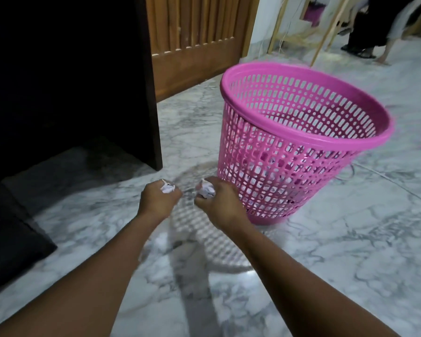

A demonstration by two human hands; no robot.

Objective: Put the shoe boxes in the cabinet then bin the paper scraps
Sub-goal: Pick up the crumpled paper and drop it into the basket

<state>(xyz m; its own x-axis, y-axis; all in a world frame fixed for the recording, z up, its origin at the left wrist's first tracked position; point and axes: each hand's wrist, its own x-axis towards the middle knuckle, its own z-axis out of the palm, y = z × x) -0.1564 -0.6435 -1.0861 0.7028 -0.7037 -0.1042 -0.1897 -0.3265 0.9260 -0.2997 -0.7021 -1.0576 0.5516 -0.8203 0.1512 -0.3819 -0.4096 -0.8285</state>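
My left hand (159, 200) is clenched round one paper scrap (167, 188) and my right hand (218, 200) round another (206, 189), crumpled small so nothing drops. Both are low, just beside the pink bin (301, 142) on the floor (350, 239), not yet over its rim.

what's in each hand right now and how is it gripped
Left hand grips a crumpled paper scrap in its fist; right hand grips another scrap likewise, white paper poking out.

Head cam, fwd-down, floor near.
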